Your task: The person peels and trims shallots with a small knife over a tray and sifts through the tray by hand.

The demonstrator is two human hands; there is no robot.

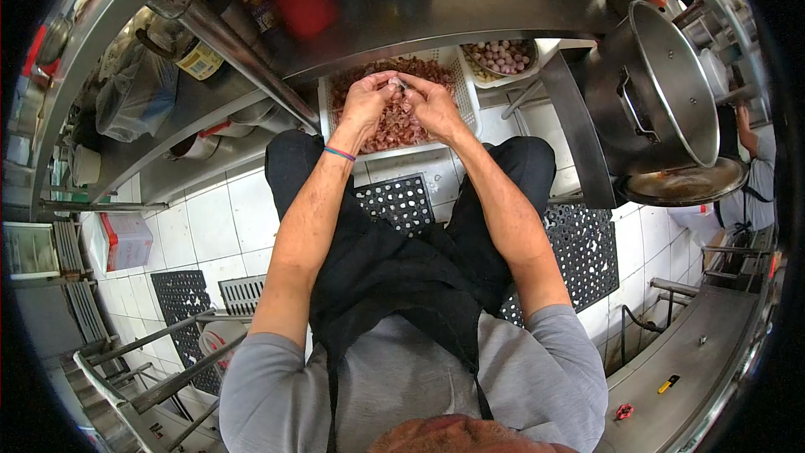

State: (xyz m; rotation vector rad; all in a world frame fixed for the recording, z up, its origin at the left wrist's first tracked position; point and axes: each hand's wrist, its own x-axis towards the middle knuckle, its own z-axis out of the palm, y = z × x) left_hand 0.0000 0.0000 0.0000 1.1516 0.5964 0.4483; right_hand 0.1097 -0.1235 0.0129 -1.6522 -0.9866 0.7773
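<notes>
Both hands meet above a white crate [468,109] that holds many reddish-brown pieces, perhaps onion skins. My left hand [369,101], with coloured bands at the wrist, has its fingers pinched on a small pale thing [397,83], too small to name. From the other side, my right hand [429,107] closes its fingertips on the same spot; a dark bit shows between the fingers. Just right of the crate, a smaller white container [495,82] holds round, pale pink bulbs [501,57].
A steel shelf [470,0] with containers runs above the crate. At the right stand a large steel pot [662,92] and a round lid [683,183]. Another person [759,172] is at the far right. Black perforated mats [579,256] lie on the tiles.
</notes>
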